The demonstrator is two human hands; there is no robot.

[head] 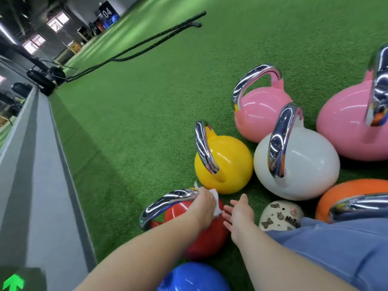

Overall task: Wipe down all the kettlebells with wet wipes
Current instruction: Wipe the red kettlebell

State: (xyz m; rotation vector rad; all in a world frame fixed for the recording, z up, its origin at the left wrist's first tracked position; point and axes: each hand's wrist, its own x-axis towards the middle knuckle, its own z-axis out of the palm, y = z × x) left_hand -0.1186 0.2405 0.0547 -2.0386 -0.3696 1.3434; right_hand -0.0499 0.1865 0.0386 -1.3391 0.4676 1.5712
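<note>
the round red kettlebell [206, 234] with the shiny silver handle [165, 203] sits on the green grass floor [147, 122], close to the person and just beside the grey strip [42, 185] on the left. its handle runs long from the lower left up to the upper right, and the bell leans a little to the left.

the left hand [204, 203] is on the upper right end of that handle. its fingers curl round the handle with a white wet wipe [216, 203] bunched up under them. the wipe sticks out on both sides of the hand. the left arm comes in from the bottom and goes up to the right.

the right hand [239, 215] is just beside it, over the grass. its fingers are straight and spread, the thumb points up, and it holds nothing. its fingertips are near the wipe but i cannot tell if they touch.

a round yellow kettlebell [228, 162] stands just behind the red one, with its handle pointing up and toward the person. a big white kettlebell [300, 164] is next to it on the right. two pink kettlebells [258, 114] are further back. an orange kettlebell [352, 192] is at the right edge, and a blue kettlebell [195, 278] is at the bottom. a cream shoe with little charms [281, 215] is near the right hand. two black ropes [147, 40] lie far off on the grass.
</note>
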